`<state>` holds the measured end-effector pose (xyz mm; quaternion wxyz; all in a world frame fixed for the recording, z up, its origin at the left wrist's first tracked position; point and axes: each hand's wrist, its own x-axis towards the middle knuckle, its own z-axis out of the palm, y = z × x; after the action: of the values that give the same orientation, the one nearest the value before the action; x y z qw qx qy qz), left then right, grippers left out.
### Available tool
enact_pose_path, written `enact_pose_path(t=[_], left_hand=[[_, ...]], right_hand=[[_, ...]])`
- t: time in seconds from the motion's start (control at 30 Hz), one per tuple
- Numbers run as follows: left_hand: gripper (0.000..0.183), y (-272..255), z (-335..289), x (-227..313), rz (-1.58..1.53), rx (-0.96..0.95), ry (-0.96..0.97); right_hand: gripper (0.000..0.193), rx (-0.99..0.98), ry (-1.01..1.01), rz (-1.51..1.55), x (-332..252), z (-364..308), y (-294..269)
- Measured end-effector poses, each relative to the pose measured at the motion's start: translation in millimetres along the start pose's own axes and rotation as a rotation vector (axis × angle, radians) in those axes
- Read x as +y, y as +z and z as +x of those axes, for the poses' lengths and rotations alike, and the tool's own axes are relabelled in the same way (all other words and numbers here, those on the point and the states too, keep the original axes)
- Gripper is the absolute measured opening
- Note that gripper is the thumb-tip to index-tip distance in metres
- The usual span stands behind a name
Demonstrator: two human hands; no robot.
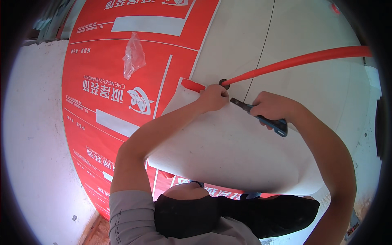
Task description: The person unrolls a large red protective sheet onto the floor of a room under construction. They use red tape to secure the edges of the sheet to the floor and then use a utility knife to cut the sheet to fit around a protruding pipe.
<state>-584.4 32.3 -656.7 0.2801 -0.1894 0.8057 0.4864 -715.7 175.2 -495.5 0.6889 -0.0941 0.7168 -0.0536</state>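
Note:
My left hand is closed on the edge of a floor protection sheet, whose folded-back part shows its pale underside. A short red curl of the sheet lies beside those fingers. In my right hand is a utility knife with a blue and black handle, its dark front end pointing toward my left hand. Just beyond my left fingers lies a small black round piece. From it a long red tube-like piece runs off to the right; its exact kind is unclear.
Red printed sheeting covers the floor at left, with a crumpled clear plastic bag on it. Pale floor tiles with a dark joint extend beyond. A white wall bounds the left side. My knees are bent close to the folded sheet.

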Motion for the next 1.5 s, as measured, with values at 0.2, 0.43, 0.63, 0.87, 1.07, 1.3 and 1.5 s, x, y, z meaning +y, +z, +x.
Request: enact_pose_path(t=[0.2,0.43,0.63,0.87,1.07,1.3,1.5], left_hand=[[0.015,-7.0,-6.4,-4.9,0.043,-0.025,0.089],[0.01,5.1,-14.4,-1.4,0.133,0.101,0.171],[0.008,4.0,-16.3,-1.1,0.133,0.107,0.157],[0.007,3.1,-14.7,-1.7,0.116,0.065,0.135],[0.006,3.6,-14.6,-2.3,0.086,0.06,0.14],[0.008,1.4,-15.4,-1.8,0.056,0.092,0.166],[0.01,4.6,-11.9,-8.3,0.004,0.1,0.255]], right_hand=[[0.022,0.161,-0.056,0.036,25.0,-28.8,7.9],[0.026,0.241,-0.094,0.067,34.7,-6.0,30.0],[0.027,0.183,-0.066,-0.044,23.9,0.0,33.2],[0.027,0.122,-0.019,-0.139,14.1,-7.7,19.3],[0.026,0.097,-0.046,-0.223,12.7,-1.9,13.7],[0.028,0.028,-0.012,-0.347,-4.4,7.4,-0.1],[0.029,-0.018,0.025,-0.363,-14.2,24.2,-2.4]])
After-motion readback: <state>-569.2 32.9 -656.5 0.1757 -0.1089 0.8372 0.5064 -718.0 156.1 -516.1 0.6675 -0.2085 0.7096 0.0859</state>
